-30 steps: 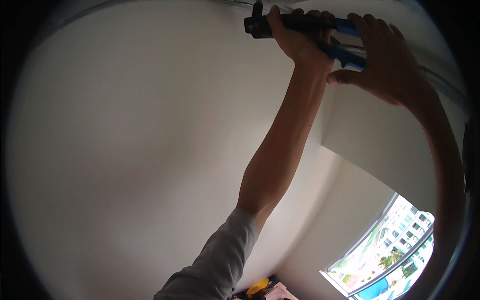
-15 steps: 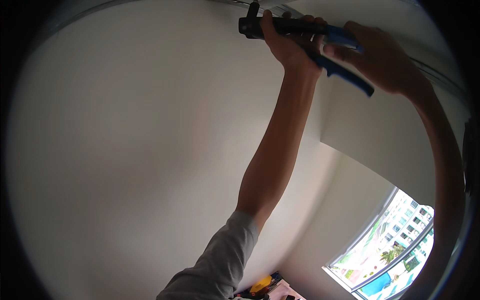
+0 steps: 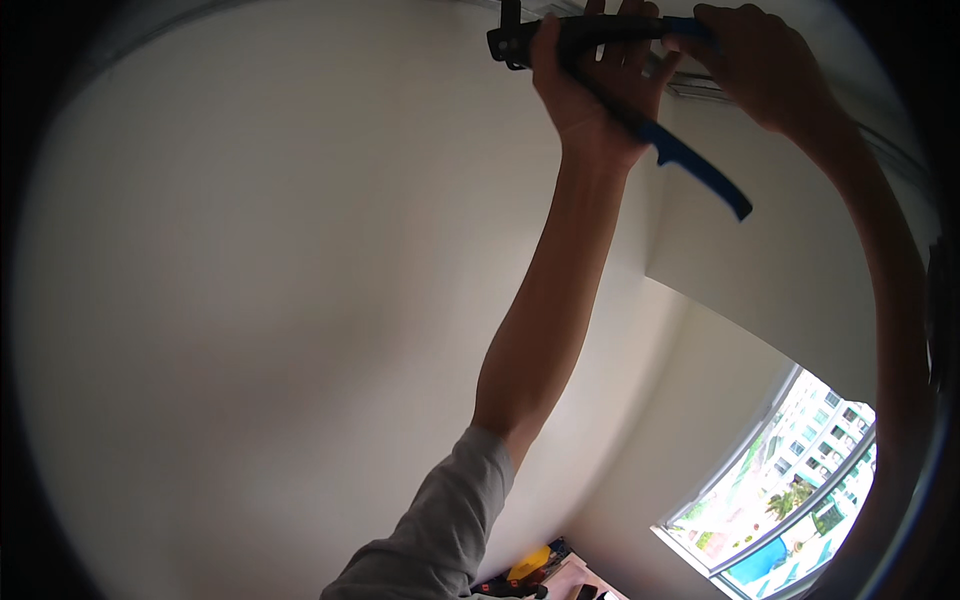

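Observation:
Overhead, both my hands are on a hand riveter (image 3: 700,178) with a black body and blue handle ends. My left hand (image 3: 590,120) is wrapped partly around it, thumb over the body just behind the black head, fingers on the far side. My right hand (image 3: 768,68) grips the blue end of the upper handle. The lower handle slants down to the right, its end free and spread wide from the upper one. The riveter's nose points up by the metal ceiling track (image 3: 440,4); its tip is cut off by the frame.
A pale wall (image 3: 280,280) fills the left side. More metal track (image 3: 700,88) runs along the ceiling behind my hands. At lower right is a window (image 3: 770,500) with buildings outside. Below, yellow and dark items (image 3: 530,562) lie beside a pale surface.
The riveter's handles have spread further apart: the upper one rose with my right hand, while the lower one's end dropped. The head shifted slightly right and up in view.

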A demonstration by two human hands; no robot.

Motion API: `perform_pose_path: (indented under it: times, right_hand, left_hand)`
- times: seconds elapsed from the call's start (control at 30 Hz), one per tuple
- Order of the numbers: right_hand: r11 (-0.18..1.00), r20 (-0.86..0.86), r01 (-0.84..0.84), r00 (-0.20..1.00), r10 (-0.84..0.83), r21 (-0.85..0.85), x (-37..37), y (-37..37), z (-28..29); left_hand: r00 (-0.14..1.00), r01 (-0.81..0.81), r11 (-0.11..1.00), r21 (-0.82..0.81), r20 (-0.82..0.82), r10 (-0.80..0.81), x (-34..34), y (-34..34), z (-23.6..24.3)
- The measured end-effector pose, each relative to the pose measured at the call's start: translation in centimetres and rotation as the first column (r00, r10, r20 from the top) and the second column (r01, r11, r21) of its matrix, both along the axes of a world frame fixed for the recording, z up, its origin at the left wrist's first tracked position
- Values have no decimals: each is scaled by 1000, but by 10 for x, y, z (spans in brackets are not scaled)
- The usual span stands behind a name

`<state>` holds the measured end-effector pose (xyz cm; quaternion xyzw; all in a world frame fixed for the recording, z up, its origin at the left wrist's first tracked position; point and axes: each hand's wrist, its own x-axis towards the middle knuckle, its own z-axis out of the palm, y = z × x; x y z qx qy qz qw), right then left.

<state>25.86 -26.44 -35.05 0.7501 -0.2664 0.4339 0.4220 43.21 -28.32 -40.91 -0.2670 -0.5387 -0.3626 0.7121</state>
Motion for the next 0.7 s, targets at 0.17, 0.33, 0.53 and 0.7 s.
perform_pose_path:
  times: [0.17, 0.33, 0.53, 0.7]
  right_hand:
    - [996, 4, -62, 998, 62, 59, -3, 4, -6]
    - [990, 77, -109, 990, 117, -93, 13, -21, -11]
    - [947, -64, -214, 977, 205, -239, -7, -41, -25]
    - [991, -26, 22, 999, -25, -134, 11, -38, -39]
  left_hand:
    - [999, 0, 996, -84, 52, 4, 8, -11, 16]
    - [1000, -12, 1000, -9, -9, 12, 11, -20, 22]
    - [934, -164, 978, 128, -299, 196, 0, -21, 29]
    - [916, -108, 977, 187, -363, 170, 1, -16, 24]
